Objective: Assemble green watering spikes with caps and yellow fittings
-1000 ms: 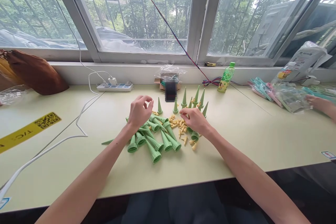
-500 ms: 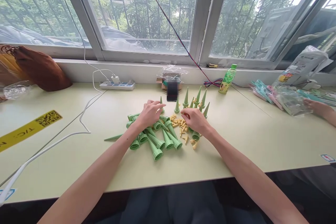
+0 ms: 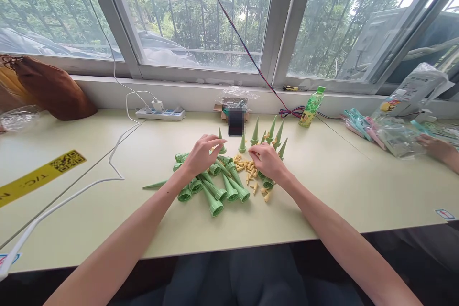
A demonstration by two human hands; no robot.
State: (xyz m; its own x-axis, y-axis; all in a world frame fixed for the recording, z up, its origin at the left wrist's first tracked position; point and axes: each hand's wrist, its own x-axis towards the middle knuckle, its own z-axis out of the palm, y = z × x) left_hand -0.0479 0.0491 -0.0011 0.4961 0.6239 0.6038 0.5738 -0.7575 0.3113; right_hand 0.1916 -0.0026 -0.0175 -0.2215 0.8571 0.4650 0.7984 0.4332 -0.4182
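Observation:
My left hand (image 3: 203,154) closes its fingers around a green plastic watering spike (image 3: 220,133), which stands upright with its tip above the fingers. My right hand (image 3: 268,159) is pinched just above the small yellow plastic nozzles (image 3: 247,165); what its fingertips hold is too small to make out. Between the hands another green spike (image 3: 242,144) stands upright on its base. Many loose green spikes (image 3: 216,206) lie piled below my left hand, wide threaded ends mostly toward me. Behind my right hand stand several upright spikes (image 3: 255,133), some with yellow nozzles attached.
At the back are a phone (image 3: 235,124) against a small box, a power strip (image 3: 168,114) and a green-capped bottle (image 3: 311,107). A white cable (image 3: 112,155) crosses the left side. At right, another person's hand (image 3: 439,148) is near plastic packets (image 3: 398,141).
The view has shifted slightly. Both my hands stay in nearly the same places, and the right fingertips have moved only a little. The spikes and nozzles look unchanged.

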